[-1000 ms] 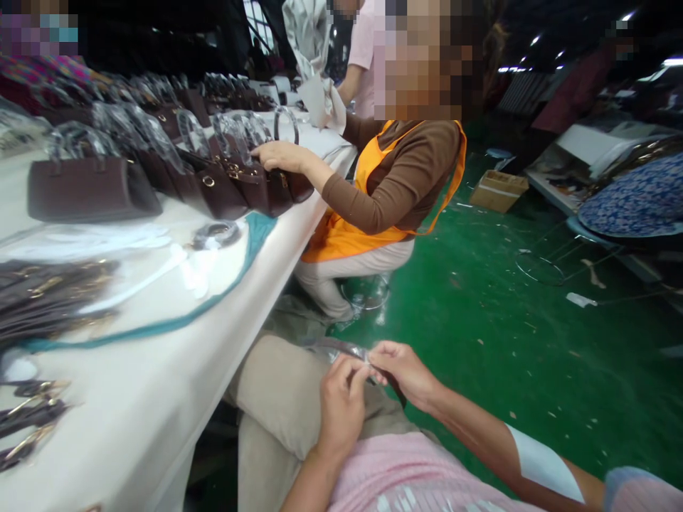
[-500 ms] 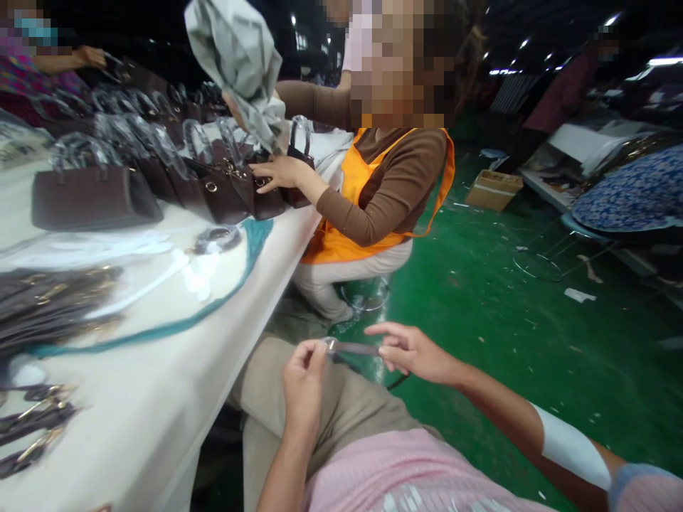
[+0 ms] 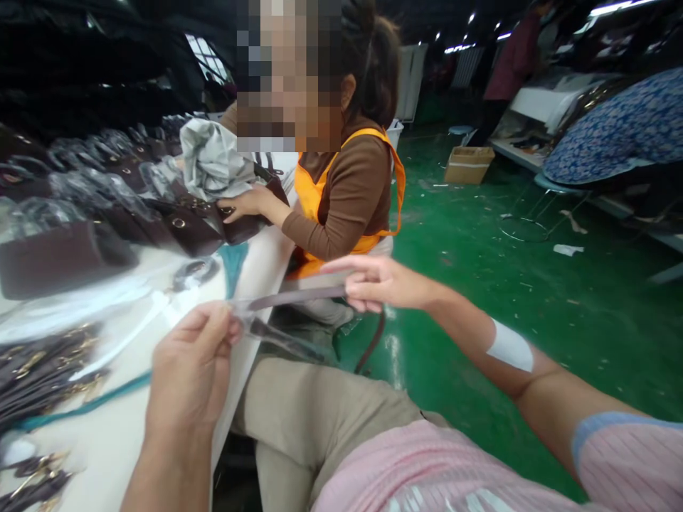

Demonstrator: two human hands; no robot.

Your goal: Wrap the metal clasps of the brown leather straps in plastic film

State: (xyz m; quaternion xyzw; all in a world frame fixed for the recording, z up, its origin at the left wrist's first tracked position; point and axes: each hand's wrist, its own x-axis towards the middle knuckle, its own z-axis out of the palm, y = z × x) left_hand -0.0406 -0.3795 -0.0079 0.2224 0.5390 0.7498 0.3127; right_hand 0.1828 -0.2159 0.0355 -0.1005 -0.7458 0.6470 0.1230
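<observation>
At frame centre, a dark strap (image 3: 299, 296) was held taut, pinched by closed left hand (image 3: 186, 370) and right hand (image 3: 373, 284) fingers.

Strap (image 3: 299, 297) spans between both hands, right of the table (image 3: 122, 427) (handbags (image 3: 181, 227) on it).

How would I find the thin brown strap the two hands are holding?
Start at the long white table on the left and look just off its edge, above the tan trousers. The brown strap stretches between the left hand and the right hand. Unlike the straps heaped on the table, it is in the air, partly inside clear plastic.
</observation>
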